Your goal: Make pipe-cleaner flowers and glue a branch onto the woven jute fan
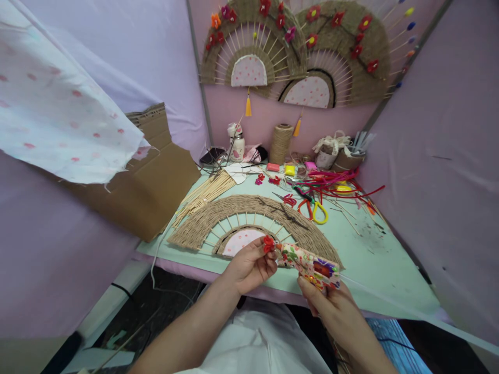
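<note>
Between the fingertips of my left hand (252,266) is a small red flower (268,243), held up over the table's front edge. My right hand (325,297) is wrapped round the handle of a floral-patterned glue gun (307,262), whose nozzle points left and meets or nearly meets the flower. Behind and beneath them lies a woven fan (202,221) with a pink-dotted half-circle (239,240) at its centre. Dark twigs (290,217) rest on the fan's upper right band. My left hand and the glue gun hide part of its lower edge.
Yellow-handled scissors (320,213), red pipe cleaners (331,182) and small red flowers (275,180) lie behind the fan. Thin sticks (208,192) are at the left, near cardboard (156,182). A twine spool (281,144) stands at the back, below two hanging fans (249,31).
</note>
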